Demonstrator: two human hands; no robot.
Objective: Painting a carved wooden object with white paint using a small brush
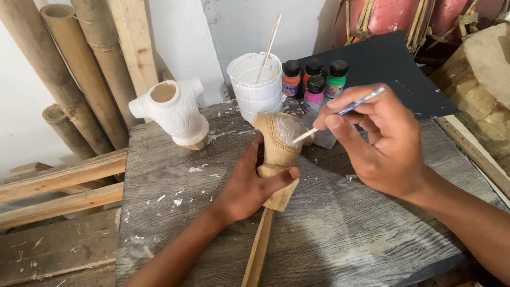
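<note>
My left hand grips a carved wooden piece around its narrow waist and holds it upright on the grey wooden tabletop. The piece's upper carved face is partly coated white. My right hand pinches a thin paintbrush with a blue handle. Its white-loaded tip touches the carving near the top right. A long wooden stick runs from under the piece toward me.
A white-painted carved torso shape stands at the table's back left. Behind the carving sits a stack of white cups with a stick in it, beside several small paint bottles. A dark sheet lies at the back right; bamboo poles lean at left.
</note>
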